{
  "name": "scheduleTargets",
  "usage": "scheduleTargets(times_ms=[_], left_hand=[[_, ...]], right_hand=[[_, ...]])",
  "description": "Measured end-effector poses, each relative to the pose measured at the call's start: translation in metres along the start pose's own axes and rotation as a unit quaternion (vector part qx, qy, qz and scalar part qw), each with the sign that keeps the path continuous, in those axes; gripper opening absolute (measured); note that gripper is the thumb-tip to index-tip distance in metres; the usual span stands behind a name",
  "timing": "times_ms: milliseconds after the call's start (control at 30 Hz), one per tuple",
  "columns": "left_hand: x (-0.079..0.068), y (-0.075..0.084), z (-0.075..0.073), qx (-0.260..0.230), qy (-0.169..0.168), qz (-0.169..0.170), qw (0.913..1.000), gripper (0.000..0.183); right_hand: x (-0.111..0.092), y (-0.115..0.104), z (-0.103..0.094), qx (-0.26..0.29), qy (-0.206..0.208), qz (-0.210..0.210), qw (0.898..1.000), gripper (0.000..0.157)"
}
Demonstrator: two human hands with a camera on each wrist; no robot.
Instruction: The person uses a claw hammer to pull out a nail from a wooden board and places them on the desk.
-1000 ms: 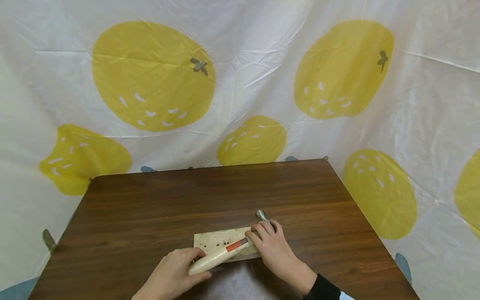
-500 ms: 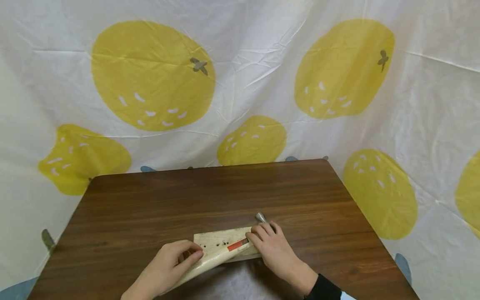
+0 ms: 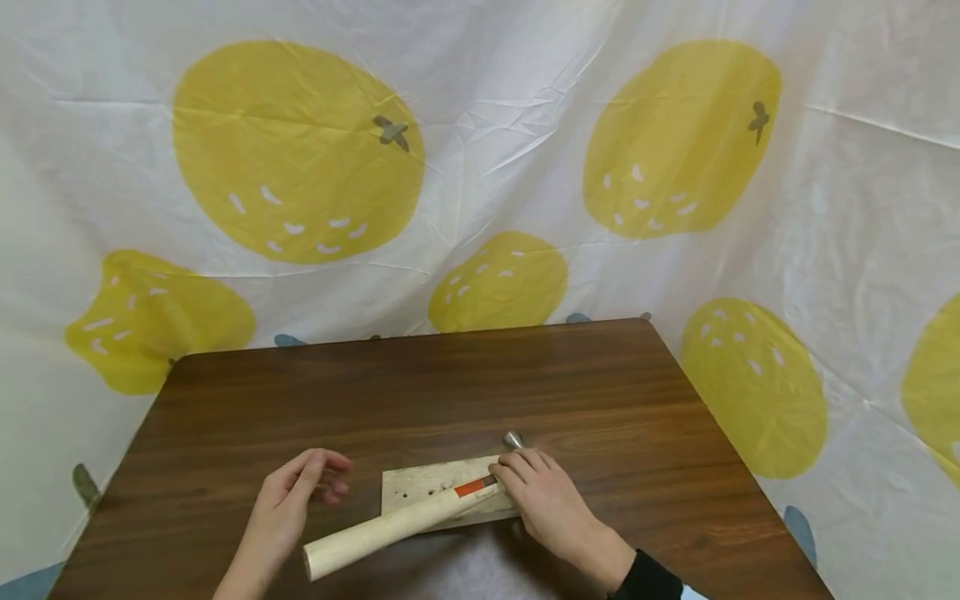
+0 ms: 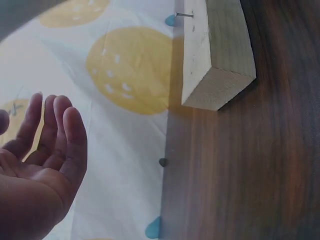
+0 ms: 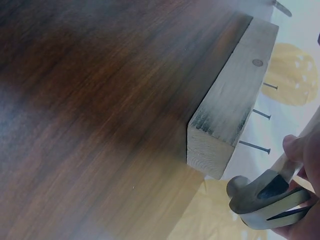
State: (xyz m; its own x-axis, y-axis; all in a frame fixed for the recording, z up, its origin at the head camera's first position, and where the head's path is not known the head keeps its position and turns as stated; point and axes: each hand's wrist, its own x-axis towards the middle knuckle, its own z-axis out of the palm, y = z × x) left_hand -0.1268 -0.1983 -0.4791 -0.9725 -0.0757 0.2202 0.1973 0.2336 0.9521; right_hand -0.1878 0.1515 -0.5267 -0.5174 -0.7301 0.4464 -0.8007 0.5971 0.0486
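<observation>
A claw hammer (image 3: 386,528) with a pale wooden handle and red label lies slantwise above a wooden block (image 3: 416,481) in the head view. My right hand (image 3: 553,502) grips it close to the steel head (image 5: 255,197), whose claw shows in the right wrist view. To the left of the handle's free end, my left hand (image 3: 288,493) is in the air, fingers loosely bent, holding nothing. From the block's upper face stick three nails, one of them the nearest nail (image 5: 256,147) in the right wrist view. Another view, the left wrist's, shows a nail (image 4: 185,15) too.
The block lies on a dark brown wooden table (image 3: 420,392). Behind and beside the table hangs a white cloth (image 3: 510,167) printed with yellow fruit. Small dark holes mark the block's upper face.
My left hand has let go of the handle's end and moved left and up from it. The handle now shows along its full length. My right hand keeps its grip near the head.
</observation>
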Motion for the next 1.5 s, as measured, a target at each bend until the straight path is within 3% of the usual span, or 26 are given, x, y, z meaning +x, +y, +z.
scheduleTargets(times_ms=[167,300,600,800,967,1167,1267,1367,1500], left_hand=[[-0.001,-0.007,0.000,-0.004,0.007,-0.042,0.9991,0.036],[0.000,-0.009,0.003,0.009,-0.004,-0.065,0.9978,0.034],[0.001,-0.013,0.009,0.012,-0.023,-0.089,0.9957,0.030],[0.000,-0.018,0.017,0.012,-0.033,-0.076,0.9965,0.021],[0.001,-0.019,0.027,0.035,-0.043,-0.052,0.9971,0.013],[-0.001,-0.018,0.038,0.050,-0.077,-0.056,0.9941,0.016],[-0.002,-0.019,0.045,0.048,-0.095,-0.020,0.9941,0.017],[-0.001,-0.019,0.056,0.063,-0.100,0.047,0.9919,0.023],[0.000,-0.014,0.071,0.082,-0.116,0.131,0.9811,0.033]], right_hand=[[-0.001,0.001,0.001,0.023,0.029,-0.007,0.999,0.023],[-0.001,0.001,-0.001,0.057,0.062,0.001,0.996,0.041],[0.001,0.003,-0.007,0.070,0.110,0.007,0.991,0.044],[0.005,0.002,-0.011,0.114,0.132,0.008,0.985,0.027],[0.007,-0.001,-0.014,0.158,0.138,0.018,0.978,0.037],[0.008,-0.003,-0.015,0.202,0.154,0.025,0.967,0.025],[0.010,-0.007,-0.017,0.246,0.152,0.026,0.957,0.025],[0.013,-0.012,-0.017,0.289,0.153,0.016,0.945,0.028],[0.016,-0.019,-0.018,0.330,0.148,0.007,0.932,0.037]])
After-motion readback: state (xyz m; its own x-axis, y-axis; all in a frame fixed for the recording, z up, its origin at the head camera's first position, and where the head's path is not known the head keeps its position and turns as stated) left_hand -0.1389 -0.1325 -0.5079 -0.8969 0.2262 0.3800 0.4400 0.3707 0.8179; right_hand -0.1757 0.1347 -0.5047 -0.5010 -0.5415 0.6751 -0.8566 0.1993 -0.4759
